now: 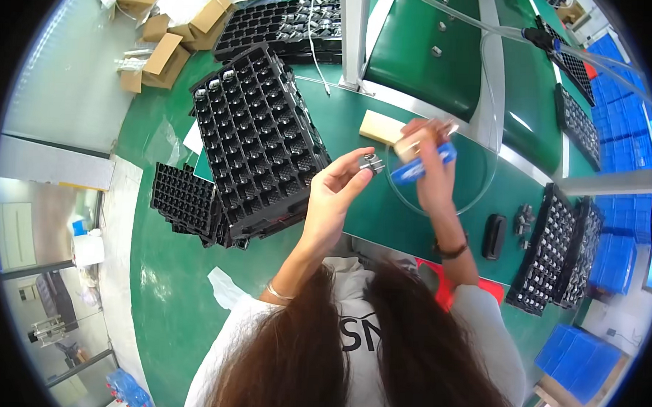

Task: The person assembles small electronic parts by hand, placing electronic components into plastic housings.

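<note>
My left hand (333, 196) pinches a small silvery metal part with pins (372, 163) between thumb and fingertips, above the green tabletop (383, 213). To its right, my right hand (434, 180) is closed around a blue handheld tool (422, 166), blurred by motion, so its exact kind is unclear. A clear thin hose (493, 173) loops over the tabletop around that hand. Just behind the tool lies a cream-coloured block (380, 127). Left of my left hand, a black compartment tray (260, 140) rests on a stack, with a few shiny parts in its far-left pockets.
A black oblong object (493, 236) and a cluster of metal parts (524, 221) lie at the right, beside filled black trays (547, 254). Beyond the table runs a green conveyor belt (424, 56). A metal post (354, 39) stands at the far edge; cardboard boxes (166, 58) are far left.
</note>
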`<state>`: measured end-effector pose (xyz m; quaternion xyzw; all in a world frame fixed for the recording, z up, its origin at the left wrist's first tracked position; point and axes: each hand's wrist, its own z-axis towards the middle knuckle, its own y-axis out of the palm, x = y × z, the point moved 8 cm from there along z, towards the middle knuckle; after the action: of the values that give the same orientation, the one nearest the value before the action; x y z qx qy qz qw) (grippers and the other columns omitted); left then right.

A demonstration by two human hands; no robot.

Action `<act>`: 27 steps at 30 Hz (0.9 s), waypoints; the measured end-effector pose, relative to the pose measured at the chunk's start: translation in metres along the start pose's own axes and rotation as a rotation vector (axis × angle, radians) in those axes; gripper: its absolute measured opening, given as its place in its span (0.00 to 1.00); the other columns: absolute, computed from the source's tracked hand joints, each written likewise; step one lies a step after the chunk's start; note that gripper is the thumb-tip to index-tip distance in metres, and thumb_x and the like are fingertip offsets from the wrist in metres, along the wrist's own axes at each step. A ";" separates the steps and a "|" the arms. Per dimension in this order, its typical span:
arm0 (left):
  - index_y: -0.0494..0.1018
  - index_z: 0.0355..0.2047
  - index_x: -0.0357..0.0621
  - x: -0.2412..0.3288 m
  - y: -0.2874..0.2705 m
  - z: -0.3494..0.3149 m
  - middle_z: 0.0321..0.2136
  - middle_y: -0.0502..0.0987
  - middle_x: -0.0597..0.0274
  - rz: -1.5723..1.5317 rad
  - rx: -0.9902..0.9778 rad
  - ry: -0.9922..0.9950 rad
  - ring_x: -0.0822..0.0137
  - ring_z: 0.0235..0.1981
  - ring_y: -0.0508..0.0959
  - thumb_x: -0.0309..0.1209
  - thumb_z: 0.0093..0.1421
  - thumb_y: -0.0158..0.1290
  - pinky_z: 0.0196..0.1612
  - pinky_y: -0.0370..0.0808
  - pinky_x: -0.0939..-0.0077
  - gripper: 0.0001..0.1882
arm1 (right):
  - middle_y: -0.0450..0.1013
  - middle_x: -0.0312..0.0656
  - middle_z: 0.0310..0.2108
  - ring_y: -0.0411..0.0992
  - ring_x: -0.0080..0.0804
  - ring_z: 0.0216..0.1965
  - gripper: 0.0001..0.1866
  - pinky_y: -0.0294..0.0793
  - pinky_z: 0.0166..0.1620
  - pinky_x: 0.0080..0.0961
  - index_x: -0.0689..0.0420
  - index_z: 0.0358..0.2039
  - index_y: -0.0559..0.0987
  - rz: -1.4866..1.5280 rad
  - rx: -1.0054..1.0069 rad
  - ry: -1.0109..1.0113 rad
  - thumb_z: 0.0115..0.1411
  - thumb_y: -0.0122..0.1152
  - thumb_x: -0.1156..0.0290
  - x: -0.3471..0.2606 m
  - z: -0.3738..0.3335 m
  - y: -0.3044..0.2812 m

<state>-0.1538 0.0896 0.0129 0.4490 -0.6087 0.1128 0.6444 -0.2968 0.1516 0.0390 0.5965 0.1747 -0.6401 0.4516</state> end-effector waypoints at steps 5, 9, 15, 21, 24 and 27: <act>0.71 0.48 0.37 -0.009 0.003 -0.010 0.27 0.70 0.74 -0.005 -0.007 -0.017 0.83 0.30 0.67 0.25 0.57 0.54 0.37 0.65 0.87 0.18 | 0.69 0.38 0.37 0.68 0.21 0.36 0.15 0.67 0.39 0.18 0.61 0.40 0.71 -0.049 -0.019 -0.027 0.59 0.53 0.62 0.003 -0.028 0.015; 0.70 0.49 0.37 -0.011 0.004 -0.019 0.29 0.72 0.72 -0.037 0.005 -0.012 0.82 0.31 0.68 0.25 0.57 0.54 0.38 0.65 0.86 0.18 | 0.69 0.36 0.36 0.67 0.20 0.35 0.15 0.67 0.38 0.17 0.60 0.40 0.71 -0.088 0.005 0.010 0.59 0.53 0.62 0.004 -0.041 0.016; 0.71 0.48 0.36 -0.013 0.001 -0.029 0.35 0.76 0.66 -0.038 -0.042 -0.079 0.81 0.36 0.71 0.26 0.57 0.55 0.42 0.67 0.85 0.18 | 0.71 0.35 0.31 0.69 0.17 0.32 0.13 0.68 0.35 0.16 0.61 0.39 0.73 -0.054 -0.029 0.063 0.58 0.53 0.66 0.004 -0.045 0.019; 0.72 0.46 0.35 0.005 0.011 -0.030 0.35 0.76 0.66 0.009 -0.111 -0.061 0.79 0.34 0.72 0.27 0.55 0.57 0.40 0.69 0.85 0.18 | 0.71 0.35 0.33 0.67 0.15 0.30 0.15 0.67 0.34 0.14 0.59 0.40 0.72 0.176 0.062 0.112 0.61 0.50 0.61 0.005 -0.048 0.019; 0.71 0.46 0.34 -0.004 0.006 -0.029 0.36 0.77 0.63 -0.086 -0.124 -0.138 0.79 0.36 0.73 0.28 0.57 0.55 0.43 0.68 0.85 0.17 | 0.68 0.35 0.36 0.67 0.18 0.33 0.15 0.67 0.34 0.16 0.56 0.43 0.67 0.347 0.095 0.308 0.63 0.46 0.60 0.014 -0.050 0.018; 0.72 0.46 0.34 -0.006 0.007 -0.028 0.35 0.77 0.64 -0.005 -0.142 -0.112 0.80 0.35 0.73 0.27 0.57 0.55 0.41 0.68 0.86 0.17 | 0.68 0.35 0.36 0.67 0.18 0.33 0.14 0.67 0.34 0.15 0.56 0.43 0.68 0.320 0.081 0.273 0.63 0.46 0.61 0.014 -0.049 0.013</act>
<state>-0.1412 0.1158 0.0149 0.4093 -0.6491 0.0425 0.6398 -0.2549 0.1764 0.0190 0.7154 0.1114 -0.4799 0.4955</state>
